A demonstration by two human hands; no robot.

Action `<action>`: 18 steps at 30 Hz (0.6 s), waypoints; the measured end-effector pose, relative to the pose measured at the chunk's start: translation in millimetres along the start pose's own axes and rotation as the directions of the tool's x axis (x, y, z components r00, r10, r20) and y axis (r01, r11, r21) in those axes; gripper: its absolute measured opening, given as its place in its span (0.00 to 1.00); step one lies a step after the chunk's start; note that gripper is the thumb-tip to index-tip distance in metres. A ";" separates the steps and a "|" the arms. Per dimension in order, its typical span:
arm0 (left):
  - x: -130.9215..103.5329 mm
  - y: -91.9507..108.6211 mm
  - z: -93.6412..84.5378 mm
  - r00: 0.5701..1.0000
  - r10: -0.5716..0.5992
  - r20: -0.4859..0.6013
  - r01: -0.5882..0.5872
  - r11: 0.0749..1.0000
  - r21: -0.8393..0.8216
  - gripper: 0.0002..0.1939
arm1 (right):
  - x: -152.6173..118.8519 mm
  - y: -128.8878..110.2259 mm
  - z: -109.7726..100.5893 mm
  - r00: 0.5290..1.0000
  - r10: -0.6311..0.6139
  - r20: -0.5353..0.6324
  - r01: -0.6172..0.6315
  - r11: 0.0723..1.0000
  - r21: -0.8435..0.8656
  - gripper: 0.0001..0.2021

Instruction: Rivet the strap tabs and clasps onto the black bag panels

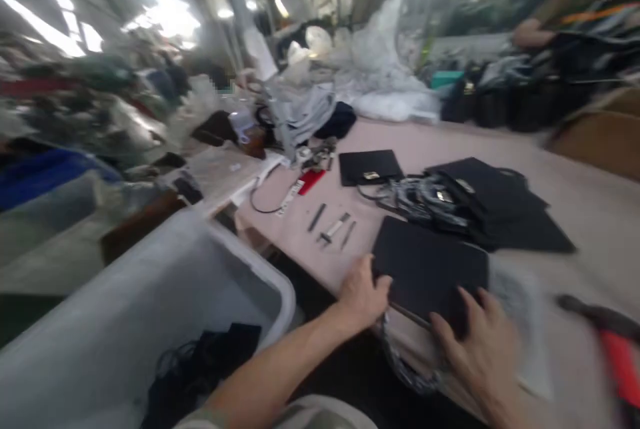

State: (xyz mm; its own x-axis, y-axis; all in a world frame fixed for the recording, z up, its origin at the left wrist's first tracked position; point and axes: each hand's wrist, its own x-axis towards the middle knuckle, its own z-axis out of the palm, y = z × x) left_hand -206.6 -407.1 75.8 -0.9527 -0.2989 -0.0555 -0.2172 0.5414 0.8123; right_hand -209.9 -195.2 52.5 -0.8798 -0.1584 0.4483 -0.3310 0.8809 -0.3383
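A flat black handbag (430, 269) lies on the pinkish table in front of me. My left hand (364, 292) grips its left edge, thumb on top and fingers partly hidden at the side. Over its near right part rests my right hand (480, 342), fingers spread and slightly bent on the surface. A plastic-wrapped strap (407, 372) hangs over the table's front edge below the bag. Beyond it lie more black bags (515, 202) with wrapped handles, and a smaller black bag (370, 168) with a gold-coloured clasp.
Left of the bag lie a caliper-like metal tool (333, 229) and thin tools. A hammer (605, 322) with a red handle is at the right. A large grey bin (150, 289) holding black items stands at my left. Another person's arm (533, 32) shows at the back right.
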 end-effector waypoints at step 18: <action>4.0 0.1 -14.6 0.998 -0.046 0.040 0.060 0.618 -0.784 0.26 | -24.2 -7.1 -5.9 0.999 0.038 0.006 -0.038 0.982 0.188 0.32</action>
State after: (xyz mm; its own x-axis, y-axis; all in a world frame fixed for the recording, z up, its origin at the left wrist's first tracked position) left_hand -207.3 -419.8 84.1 -0.9494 -0.2918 -0.1161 -0.0246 -0.2995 0.9538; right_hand -184.2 -195.0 49.0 -0.8938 -0.1281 0.4299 -0.3553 0.7870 -0.5043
